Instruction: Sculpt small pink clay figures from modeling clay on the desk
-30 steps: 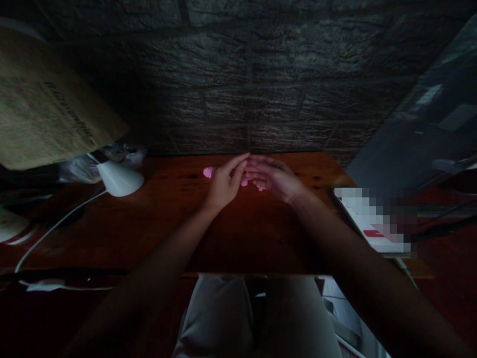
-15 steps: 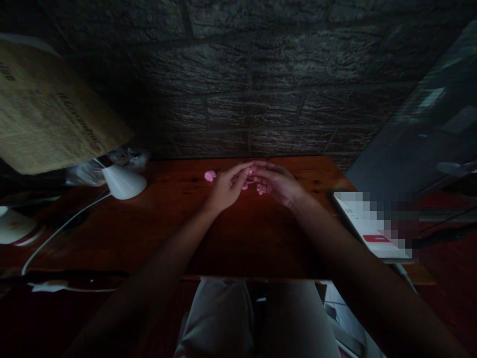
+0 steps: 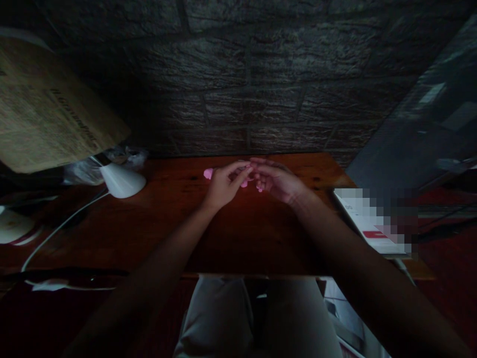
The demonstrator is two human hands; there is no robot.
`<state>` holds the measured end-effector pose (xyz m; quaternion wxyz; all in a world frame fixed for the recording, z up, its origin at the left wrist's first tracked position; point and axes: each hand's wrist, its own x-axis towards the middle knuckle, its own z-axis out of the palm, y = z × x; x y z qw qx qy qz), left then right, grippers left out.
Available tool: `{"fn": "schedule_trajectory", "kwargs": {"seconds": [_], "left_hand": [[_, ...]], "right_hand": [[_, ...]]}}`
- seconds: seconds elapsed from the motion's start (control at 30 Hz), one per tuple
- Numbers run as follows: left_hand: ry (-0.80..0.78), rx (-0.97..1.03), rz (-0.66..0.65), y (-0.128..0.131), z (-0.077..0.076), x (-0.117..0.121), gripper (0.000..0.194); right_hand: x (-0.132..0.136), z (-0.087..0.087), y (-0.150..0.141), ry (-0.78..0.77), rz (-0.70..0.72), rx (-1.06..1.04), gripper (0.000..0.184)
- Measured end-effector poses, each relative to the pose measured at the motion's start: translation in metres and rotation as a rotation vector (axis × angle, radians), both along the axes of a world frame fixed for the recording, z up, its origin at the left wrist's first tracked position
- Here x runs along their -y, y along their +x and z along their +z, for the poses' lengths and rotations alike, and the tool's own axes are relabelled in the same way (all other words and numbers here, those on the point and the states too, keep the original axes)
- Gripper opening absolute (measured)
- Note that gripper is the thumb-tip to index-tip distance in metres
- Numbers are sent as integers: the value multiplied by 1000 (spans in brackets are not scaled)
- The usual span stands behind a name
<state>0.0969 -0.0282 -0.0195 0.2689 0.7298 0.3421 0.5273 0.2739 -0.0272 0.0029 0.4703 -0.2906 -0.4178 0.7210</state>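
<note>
Since the left hand (image 3: 221,188) and right hand (image 3: 285,184) meet at the fingertips, each probably steadies the other; grip narrow on both, contents can't tell. Pink pieces (image 3: 208,173) lie near them on the tabletop (image 3: 242,233), likely for easy reach.

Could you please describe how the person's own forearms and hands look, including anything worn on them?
The left hand and right hand are bare, without gloves. No sleeve covers the visible left forearm or right forearm, and both narrow toward the wrists. I see no watch, bracelet, cable or marking on them. It is too dim to tell about rings.
</note>
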Motion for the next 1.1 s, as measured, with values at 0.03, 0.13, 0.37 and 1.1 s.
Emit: {"fn": "schedule_trajectory", "kwargs": {"seconds": [0.03, 0.13, 0.37, 1.1], "left_hand": [[3, 0, 1, 0, 1, 0, 24], [4, 10, -5, 0, 3, 2, 21], [2, 0, 31, -2, 4, 1, 18], [-249, 177, -70, -2, 7, -1, 20]], "right_hand": [[0, 0, 0, -3, 1, -6, 22], [0, 0, -1, -17, -6, -11, 18], [2, 0, -2, -19, -19, 19, 17], [1, 0, 0, 33, -53, 46, 18]]}}
